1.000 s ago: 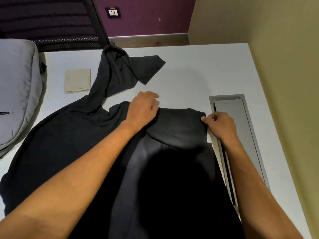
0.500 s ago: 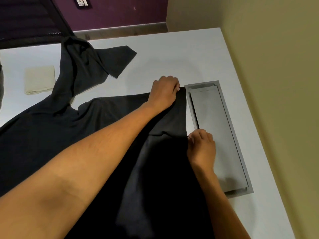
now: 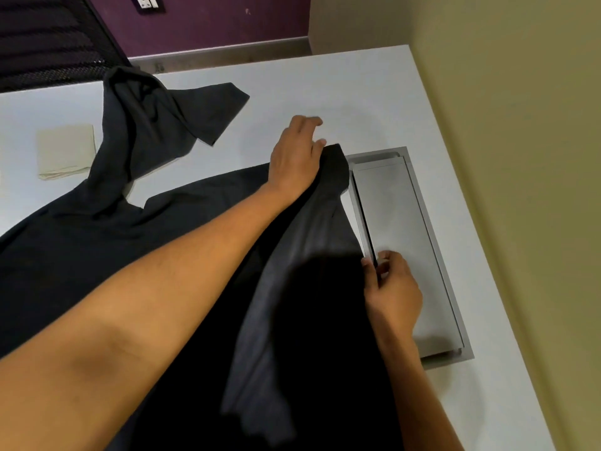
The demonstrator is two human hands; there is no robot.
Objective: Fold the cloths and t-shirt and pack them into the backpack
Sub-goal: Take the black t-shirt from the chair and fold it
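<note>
**Both hands hold the dark t-shirt along its right edge**

The left hand (image 3: 297,154) reaches across the white table (image 3: 374,92) and grips the top corner of the dark grey cotton t-shirt (image 3: 97,255), its fingers loosely curled over the raised fabric. Nearer the person, the right hand (image 3: 392,288) pinches the same edge between thumb and fingertips. The shirt spreads out flat to the left of both hands, with one sleeve rumpled and standing up beyond the left hand. Left of that sleeve lies a folded beige square cloth (image 3: 66,151). Just right of both hands, a rectangular grey metal cable hatch (image 3: 400,242) sits recessed in the table.
</note>
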